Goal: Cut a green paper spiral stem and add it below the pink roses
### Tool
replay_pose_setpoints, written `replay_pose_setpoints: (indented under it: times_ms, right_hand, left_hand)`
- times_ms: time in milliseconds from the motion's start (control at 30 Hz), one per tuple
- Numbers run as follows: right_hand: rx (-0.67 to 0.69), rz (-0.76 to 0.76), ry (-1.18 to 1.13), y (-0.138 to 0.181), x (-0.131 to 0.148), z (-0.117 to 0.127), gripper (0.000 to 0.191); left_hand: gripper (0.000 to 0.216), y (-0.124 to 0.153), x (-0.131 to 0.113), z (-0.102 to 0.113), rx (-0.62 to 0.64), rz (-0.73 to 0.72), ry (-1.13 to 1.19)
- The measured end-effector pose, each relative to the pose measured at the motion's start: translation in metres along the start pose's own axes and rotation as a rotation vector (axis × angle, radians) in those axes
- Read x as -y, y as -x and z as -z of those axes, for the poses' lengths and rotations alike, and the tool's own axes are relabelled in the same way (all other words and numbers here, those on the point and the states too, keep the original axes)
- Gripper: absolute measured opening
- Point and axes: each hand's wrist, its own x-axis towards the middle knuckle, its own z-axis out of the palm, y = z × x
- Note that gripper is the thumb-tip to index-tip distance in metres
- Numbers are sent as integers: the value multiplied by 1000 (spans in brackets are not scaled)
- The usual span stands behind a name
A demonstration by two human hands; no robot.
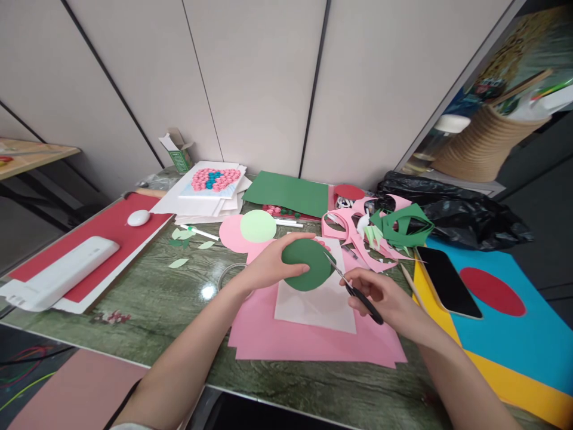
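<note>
My left hand [277, 263] pinches a dark green paper circle [304, 272] by its left side, thumb in front. In my right hand [373, 292] is a pair of black-handled scissors [364, 303], whose blades meet the circle's right edge. Below both lies a white sheet [313, 310] on top of pink sheets [322, 346]. Just beyond the left hand are a pale green circle [258, 226] and pink paper circles [230, 233]. Part of a tape roll [224, 276] shows behind the left wrist.
Pink scraps [358, 239] and green scraps [405, 224] lie beyond the right hand, by a black plastic bag [465, 209]. A phone [447, 283] rests at right on coloured sheets. At left are a white device [67, 272] and a mouse [139, 218]. Leaf cutouts [179, 263] lie nearby.
</note>
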Motion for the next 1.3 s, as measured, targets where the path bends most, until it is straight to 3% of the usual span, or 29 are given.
replay_pose_setpoints:
  times_ms: [233, 433, 700, 833, 1300]
  right_hand:
    - [-8, -7, 33, 0, 5, -1, 22]
    - [21, -1, -36, -2, 6, -3, 25]
    - [-114, 27, -125, 0, 10, -4, 23]
    - [-156, 8, -142, -2, 11, -7, 26]
    - [-102, 39, -133, -4, 5, -9, 29]
  left_hand:
    - [54, -2, 2, 2, 10, -2, -10]
    - [47, -6, 11, -2, -119, -6, 126]
    - [46, -9, 17, -7, -238, 4, 304]
    - [48, -8, 16, -7, -219, -1, 333]
    - [50, -8, 18, -12, -148, 6, 440]
